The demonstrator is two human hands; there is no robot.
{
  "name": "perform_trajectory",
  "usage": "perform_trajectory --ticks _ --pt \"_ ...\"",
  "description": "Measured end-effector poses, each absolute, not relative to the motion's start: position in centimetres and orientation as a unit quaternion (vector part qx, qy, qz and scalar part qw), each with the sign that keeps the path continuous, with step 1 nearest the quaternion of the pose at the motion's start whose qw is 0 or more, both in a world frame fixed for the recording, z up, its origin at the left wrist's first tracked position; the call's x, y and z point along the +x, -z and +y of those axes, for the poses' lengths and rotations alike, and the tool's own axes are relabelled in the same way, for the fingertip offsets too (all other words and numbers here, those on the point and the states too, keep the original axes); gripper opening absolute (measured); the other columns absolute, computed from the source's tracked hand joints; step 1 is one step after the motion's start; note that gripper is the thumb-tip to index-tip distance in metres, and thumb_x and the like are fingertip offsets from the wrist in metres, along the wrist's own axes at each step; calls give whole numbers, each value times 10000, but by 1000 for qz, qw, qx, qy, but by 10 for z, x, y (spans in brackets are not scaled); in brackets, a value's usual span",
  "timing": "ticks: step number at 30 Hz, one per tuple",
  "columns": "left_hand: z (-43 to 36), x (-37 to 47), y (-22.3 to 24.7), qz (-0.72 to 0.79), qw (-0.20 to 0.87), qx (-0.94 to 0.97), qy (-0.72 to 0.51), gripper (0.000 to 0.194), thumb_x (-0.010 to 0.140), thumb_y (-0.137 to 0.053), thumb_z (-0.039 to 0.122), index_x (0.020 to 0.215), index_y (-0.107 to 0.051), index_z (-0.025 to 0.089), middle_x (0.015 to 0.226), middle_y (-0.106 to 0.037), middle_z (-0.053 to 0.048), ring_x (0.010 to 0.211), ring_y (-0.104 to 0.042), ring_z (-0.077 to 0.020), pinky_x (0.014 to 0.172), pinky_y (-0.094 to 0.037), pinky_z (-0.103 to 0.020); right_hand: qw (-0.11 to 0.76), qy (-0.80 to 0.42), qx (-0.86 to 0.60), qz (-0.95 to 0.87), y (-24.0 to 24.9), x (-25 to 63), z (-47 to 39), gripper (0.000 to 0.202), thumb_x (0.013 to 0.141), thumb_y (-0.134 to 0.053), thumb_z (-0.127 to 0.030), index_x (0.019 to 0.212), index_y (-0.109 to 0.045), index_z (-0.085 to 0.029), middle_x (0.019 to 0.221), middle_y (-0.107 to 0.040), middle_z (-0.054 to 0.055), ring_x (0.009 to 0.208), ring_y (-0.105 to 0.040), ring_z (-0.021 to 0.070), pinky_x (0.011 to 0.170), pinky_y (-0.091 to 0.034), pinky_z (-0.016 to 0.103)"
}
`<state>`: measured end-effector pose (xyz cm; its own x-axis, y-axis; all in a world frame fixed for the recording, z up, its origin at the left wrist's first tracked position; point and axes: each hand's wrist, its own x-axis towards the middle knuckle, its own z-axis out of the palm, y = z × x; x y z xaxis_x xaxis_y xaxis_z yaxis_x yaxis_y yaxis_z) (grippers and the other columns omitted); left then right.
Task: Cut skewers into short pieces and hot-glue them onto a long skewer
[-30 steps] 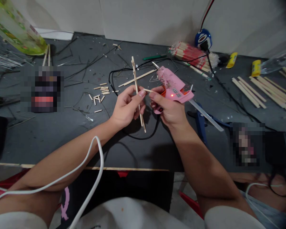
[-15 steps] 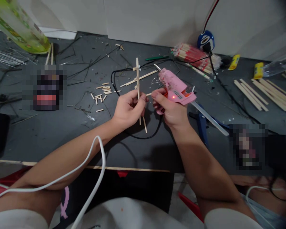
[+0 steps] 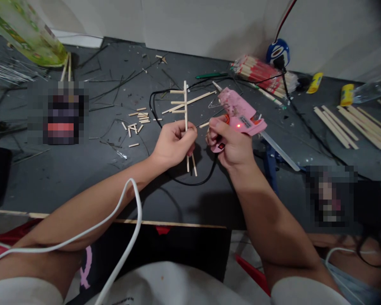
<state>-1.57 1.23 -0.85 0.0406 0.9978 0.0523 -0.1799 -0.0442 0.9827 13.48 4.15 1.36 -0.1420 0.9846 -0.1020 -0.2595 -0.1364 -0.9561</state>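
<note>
— Nearest the body?
— White cable (image 3: 127,220) draped over the left forearm, dark table edge (image 3: 82,214) beneath.
— Next out, the hands?
— Left hand (image 3: 174,144) closed around the upright stick frame (image 3: 186,110), pinched at mid-shaft, wrist bent inward, rungs poking left above the fist. Right hand (image 3: 230,146) wrapped round the pink glue gun (image 3: 241,116), red light on, nozzle aimed up and away; a short stick piece (image 3: 204,125) seemingly pinched at the fingertips, though hard to make out.
— Likely trouble?
— Probably hot glue near bare fingertips, given the lit gun and the tight gap between hands. Possibly a rung knocked loose if squeezed before setting. Maybe the black cord (image 3: 193,180) under the hands snagging the frame's lower ends.
— Farther back?
— Cut stick bits (image 3: 136,123) left of the frame, a red-wrapped bundle (image 3: 260,76) by the wall.
</note>
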Motion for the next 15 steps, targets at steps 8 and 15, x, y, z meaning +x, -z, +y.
perform_trajectory --ticks 8,15 --pt "10 -15 7 387 528 498 -569 320 919 -743 498 880 -626 203 473 -538 67 352 -445 -74 363 -299 -207 496 -626 -419 -432 -14 136 42 340 701 -928 -402 712 -644 -215 590 -555 -61 495 -507 66 455 -397 209" --pt "11 -15 9 421 468 524 -574 268 904 -751 385 780 -619 188 500 -511 57 400 -421 -64 409 -280 -218 468 -604 -442 -470 -8 140 41 317 738 -914 -440 739 -688 -218 596 -589 -55 491 -524 70 418 -373 192"
